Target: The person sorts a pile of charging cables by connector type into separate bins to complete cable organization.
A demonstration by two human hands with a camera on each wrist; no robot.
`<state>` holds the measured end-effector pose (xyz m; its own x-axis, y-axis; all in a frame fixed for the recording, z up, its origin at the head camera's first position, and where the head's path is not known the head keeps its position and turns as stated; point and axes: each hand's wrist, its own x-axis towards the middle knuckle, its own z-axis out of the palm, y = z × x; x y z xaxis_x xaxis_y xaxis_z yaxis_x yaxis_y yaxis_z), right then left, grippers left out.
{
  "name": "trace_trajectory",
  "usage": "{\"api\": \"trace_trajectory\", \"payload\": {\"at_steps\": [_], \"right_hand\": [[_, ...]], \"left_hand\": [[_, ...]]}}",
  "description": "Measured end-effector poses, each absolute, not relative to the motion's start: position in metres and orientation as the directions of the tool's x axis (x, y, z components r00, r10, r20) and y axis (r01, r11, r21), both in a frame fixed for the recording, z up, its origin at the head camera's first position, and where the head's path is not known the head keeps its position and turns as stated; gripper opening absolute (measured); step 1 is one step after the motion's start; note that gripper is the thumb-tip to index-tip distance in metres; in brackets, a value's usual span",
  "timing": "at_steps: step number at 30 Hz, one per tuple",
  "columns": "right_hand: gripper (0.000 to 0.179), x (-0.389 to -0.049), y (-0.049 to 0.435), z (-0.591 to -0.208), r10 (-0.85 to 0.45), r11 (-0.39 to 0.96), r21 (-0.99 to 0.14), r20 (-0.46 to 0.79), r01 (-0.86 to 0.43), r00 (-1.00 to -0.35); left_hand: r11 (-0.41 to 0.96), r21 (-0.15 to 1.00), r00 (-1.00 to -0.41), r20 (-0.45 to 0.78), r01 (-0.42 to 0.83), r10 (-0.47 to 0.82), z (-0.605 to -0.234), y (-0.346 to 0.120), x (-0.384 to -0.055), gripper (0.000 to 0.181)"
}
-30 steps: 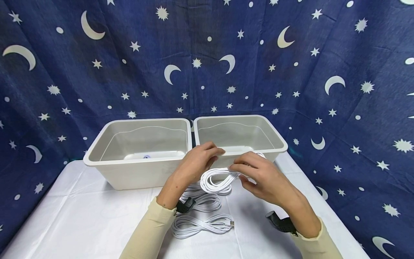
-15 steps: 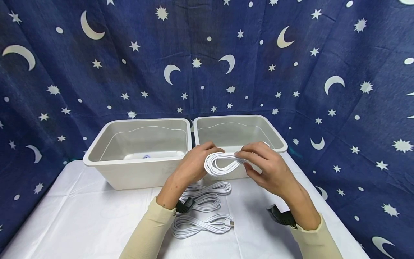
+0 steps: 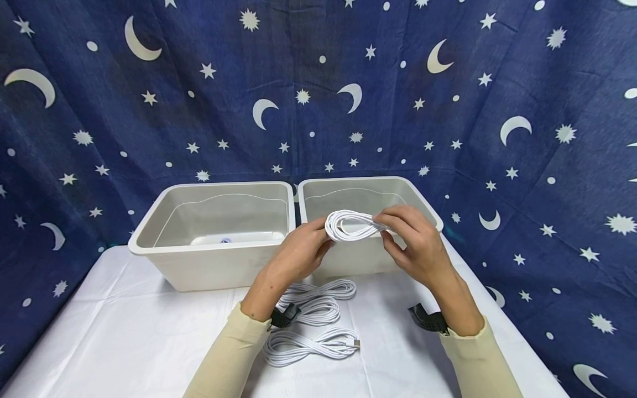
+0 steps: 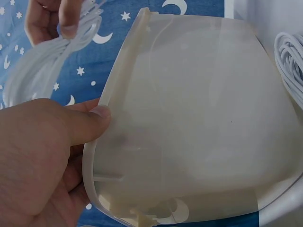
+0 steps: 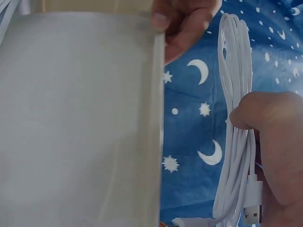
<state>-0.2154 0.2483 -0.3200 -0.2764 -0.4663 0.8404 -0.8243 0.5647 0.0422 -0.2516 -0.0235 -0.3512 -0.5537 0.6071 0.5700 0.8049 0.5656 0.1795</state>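
My right hand (image 3: 415,243) pinches a bundled white USB cable (image 3: 343,228) between thumb and fingers, up at the front rim of the right-hand bin (image 3: 358,261). The bundle's loop points left. A metal USB plug (image 5: 253,214) hangs from its lower end in the right wrist view. My left hand (image 3: 297,251) grips the front rim of that same pale grey bin near its left corner, the thumb (image 4: 97,120) on the outer wall and the fingers behind. Part of the right bin's inside is hidden by the hands and cable.
A matching left bin (image 3: 209,265) stands beside it, with a small bluish item (image 3: 225,240) on its floor. Several coiled white cables (image 3: 311,347) lie on the white-covered table (image 3: 124,331) in front of the bins. A blue curtain (image 3: 298,55) with moons and stars hangs behind.
My right hand has lifted the cable bundle up from above the table coils to the right bin's front rim. The left hand has stayed at the rim.
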Motion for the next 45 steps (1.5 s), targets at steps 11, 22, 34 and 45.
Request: {"api": "trace_trajectory", "payload": {"at_steps": [11, 22, 34, 45], "right_hand": [[0.03, -0.234, 0.252, -0.336, -0.416, 0.628, -0.003, 0.843, -0.778, -0.34], [0.021, -0.239, 0.251, -0.34, -0.35, 0.684, -0.014, 0.871, -0.73, -0.345], [0.018, -0.227, 0.241, -0.343, -0.406, 0.656, -0.034, 0.827, -0.754, -0.39], [0.017, -0.215, 0.232, -0.347, -0.476, 0.628, 0.005, 0.794, -0.778, -0.379]], "left_hand": [[0.543, 0.212, -0.556, 0.562, 0.812, 0.612, -0.35, -0.023, -0.252, 0.023], [0.534, 0.207, -0.543, 0.577, 0.82, 0.611, -0.35, -0.022, -0.25, 0.028], [0.537, 0.204, -0.546, 0.567, 0.818, 0.617, -0.351, -0.023, -0.25, 0.028], [0.547, 0.198, -0.552, 0.559, 0.813, 0.619, -0.35, -0.023, -0.249, 0.027]]}}
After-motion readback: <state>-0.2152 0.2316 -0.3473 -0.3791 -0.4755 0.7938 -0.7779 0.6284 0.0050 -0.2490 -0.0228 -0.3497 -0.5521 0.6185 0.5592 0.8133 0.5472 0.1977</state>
